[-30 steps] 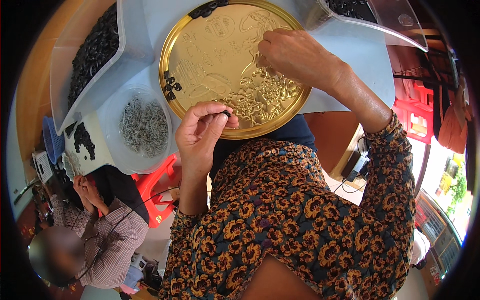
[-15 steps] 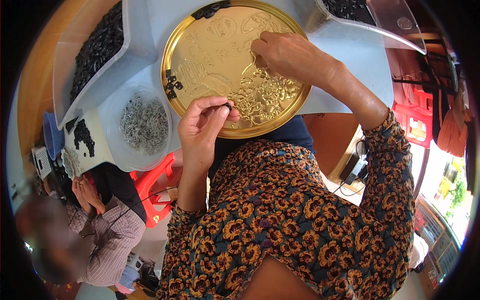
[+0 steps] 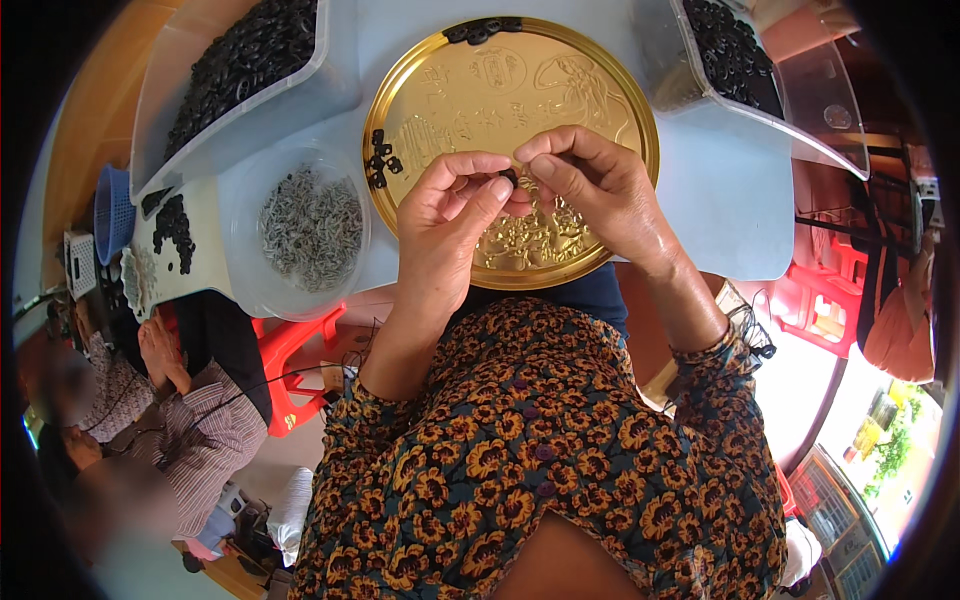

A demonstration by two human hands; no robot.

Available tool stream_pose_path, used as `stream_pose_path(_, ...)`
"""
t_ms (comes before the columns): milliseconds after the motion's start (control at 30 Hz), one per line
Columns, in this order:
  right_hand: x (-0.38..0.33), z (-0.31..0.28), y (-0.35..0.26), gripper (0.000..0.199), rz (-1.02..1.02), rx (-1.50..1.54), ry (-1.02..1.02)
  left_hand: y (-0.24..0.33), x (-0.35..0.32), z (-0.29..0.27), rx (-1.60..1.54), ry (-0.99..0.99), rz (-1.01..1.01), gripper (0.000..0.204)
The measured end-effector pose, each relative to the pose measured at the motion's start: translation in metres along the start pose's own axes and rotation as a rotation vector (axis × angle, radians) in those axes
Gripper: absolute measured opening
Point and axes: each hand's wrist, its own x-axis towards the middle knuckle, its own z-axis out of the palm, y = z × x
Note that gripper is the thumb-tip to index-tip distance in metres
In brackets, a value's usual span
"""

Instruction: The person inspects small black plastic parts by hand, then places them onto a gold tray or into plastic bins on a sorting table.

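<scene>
My left hand [image 3: 447,222] and my right hand [image 3: 595,188] meet fingertip to fingertip over a round gold embossed tray [image 3: 600,90]. Between the fingertips of both hands sits a small black ring-shaped part [image 3: 508,179]. Both hands pinch at it, so most of it is hidden. A few more small black parts [image 3: 381,160] lie on the tray's left rim, and another small cluster of black parts [image 3: 482,30] lies at its far rim.
A clear round bowl of small silvery metal pieces [image 3: 311,227] stands left of the tray. Clear bins of black parts stand at the far left [image 3: 240,62] and far right [image 3: 727,50]. Another person [image 3: 150,400] sits at lower left beside a red stool [image 3: 290,350].
My right hand came down from the tray's far side to meet my left hand. My left hand lifted a little over the tray. Both now pinch the small black part together.
</scene>
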Motion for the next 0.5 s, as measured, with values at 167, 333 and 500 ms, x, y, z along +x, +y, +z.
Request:
stream_pose_path(167, 0.001, 0.008, 0.004, 0.021, -0.038, 0.119, 0.099, 0.001, 0.004, 0.001, -0.062, 0.001, 0.025, 0.016)
stream_pose_path(333, 0.003, 0.013, 0.004, 0.023, -0.050, 0.275, 0.142, 0.003, 0.003, 0.002, -0.043, 0.045, 0.053, 0.018)
stream_pose_path(500, 0.003, 0.018, 0.005, 0.026, -0.098, 0.341, 0.144, 0.003, 0.006, 0.002, -0.064, 0.068, 0.132, 0.019)
